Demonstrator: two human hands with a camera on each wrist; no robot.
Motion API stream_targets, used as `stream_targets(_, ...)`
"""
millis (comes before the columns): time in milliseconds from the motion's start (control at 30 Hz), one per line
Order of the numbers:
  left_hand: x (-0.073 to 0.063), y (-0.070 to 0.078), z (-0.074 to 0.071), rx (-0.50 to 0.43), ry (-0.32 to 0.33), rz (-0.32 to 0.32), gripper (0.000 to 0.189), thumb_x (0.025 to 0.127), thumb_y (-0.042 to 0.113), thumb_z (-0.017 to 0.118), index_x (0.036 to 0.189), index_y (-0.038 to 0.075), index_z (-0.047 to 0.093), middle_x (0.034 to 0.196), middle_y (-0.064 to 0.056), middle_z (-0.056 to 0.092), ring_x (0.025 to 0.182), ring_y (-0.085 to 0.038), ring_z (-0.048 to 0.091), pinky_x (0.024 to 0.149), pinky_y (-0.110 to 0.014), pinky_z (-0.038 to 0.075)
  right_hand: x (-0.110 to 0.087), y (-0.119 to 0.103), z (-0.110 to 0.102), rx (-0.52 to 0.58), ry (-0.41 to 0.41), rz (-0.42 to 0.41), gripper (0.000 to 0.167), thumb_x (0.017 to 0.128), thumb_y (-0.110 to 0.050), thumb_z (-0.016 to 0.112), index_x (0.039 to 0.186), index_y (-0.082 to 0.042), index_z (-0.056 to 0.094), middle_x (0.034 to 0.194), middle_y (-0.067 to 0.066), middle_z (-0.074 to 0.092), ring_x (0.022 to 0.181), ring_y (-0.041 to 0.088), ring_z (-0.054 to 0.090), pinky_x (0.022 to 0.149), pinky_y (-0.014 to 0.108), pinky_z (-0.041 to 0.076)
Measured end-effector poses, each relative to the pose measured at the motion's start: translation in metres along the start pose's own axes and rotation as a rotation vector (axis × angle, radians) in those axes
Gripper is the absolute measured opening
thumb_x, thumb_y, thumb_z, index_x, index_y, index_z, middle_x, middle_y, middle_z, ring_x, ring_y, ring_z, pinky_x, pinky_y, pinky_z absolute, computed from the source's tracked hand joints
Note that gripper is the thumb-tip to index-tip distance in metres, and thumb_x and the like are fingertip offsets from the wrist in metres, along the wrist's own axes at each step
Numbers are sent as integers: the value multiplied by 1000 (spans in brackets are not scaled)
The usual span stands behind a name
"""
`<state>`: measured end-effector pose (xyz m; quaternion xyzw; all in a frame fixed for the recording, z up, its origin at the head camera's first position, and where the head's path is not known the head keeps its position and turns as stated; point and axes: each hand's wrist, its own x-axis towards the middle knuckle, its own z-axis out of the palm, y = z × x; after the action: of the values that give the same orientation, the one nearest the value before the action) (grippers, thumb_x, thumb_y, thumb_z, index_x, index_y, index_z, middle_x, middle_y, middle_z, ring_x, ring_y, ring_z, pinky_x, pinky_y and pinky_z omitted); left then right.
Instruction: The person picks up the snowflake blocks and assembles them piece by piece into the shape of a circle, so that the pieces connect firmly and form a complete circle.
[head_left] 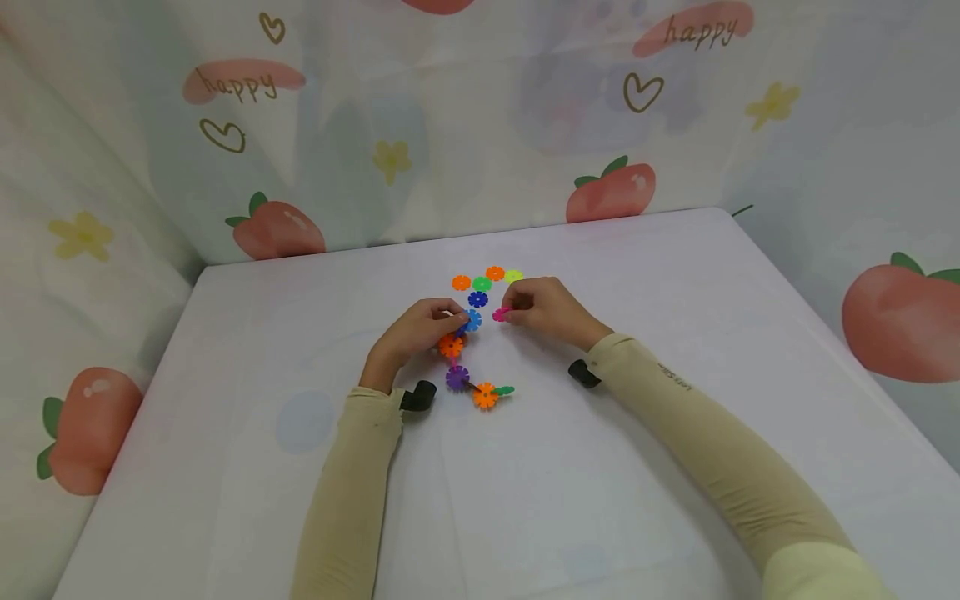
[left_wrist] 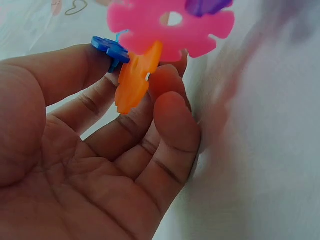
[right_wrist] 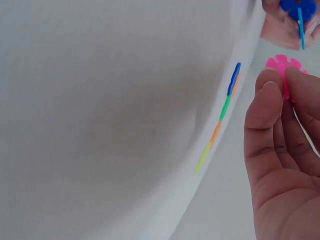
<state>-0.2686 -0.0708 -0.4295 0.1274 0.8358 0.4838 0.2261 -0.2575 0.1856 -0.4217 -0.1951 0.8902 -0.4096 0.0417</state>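
Note:
My left hand [head_left: 420, 332] pinches a dark blue snowflake disc [left_wrist: 111, 48] between thumb and fingers. That disc belongs to a chain of slotted plastic snowflake discs. A light blue disc [head_left: 472, 319] stands at the chain's far end. Toward me the chain runs through an orange disc [left_wrist: 135, 80], a pink disc [left_wrist: 142, 25], a purple disc [head_left: 457, 378], a second orange disc [head_left: 485, 396] and a green disc [head_left: 505, 391]. Just right of the light blue disc, my right hand [head_left: 546, 307] holds a loose pink disc [right_wrist: 283, 63] between thumb and fingertips, a small gap away.
Beyond the hands, loose discs lie flat on the white table [head_left: 645, 500]: dark blue [head_left: 477, 299], green [head_left: 482, 284], two orange [head_left: 461, 283] and yellow [head_left: 513, 276]. A printed fabric curtain [head_left: 480, 192] rises behind the table. Black wrist cameras [head_left: 418, 396] sit below both wrists.

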Motion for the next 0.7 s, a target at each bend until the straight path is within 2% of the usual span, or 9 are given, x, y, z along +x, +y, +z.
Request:
stream_targets(267, 2, -1, 1, -17, -9, 30, 22, 110, 29, 64, 115, 10, 73, 105, -8, 71, 92, -24, 58, 80, -34, 47, 1, -8, 10, 36, 11, -61, 6, 97, 2, 76, 98, -4, 76, 96, 7, 76, 94, 25, 69, 90, 40, 58)
stream_targets(467, 3, -1, 1, -44, -18, 50, 21, 110, 27, 63, 111, 8, 73, 100, -8, 70, 89, -23, 56, 80, -33, 45, 1, -13, 12, 59, 12, -83, 7, 97, 4, 74, 96, -3, 76, 96, 9, 77, 90, 24, 70, 86, 38, 59)
stream_targets(700, 2, 0, 4, -102, -31, 36, 16, 111, 16, 61, 108, 2, 70, 96, -11, 75, 83, -22, 58, 80, -31, 47, 2, -14, 15, 46, 17, -134, 9, 95, 8, 76, 91, 0, 77, 89, 7, 77, 81, 23, 69, 79, 37, 59)
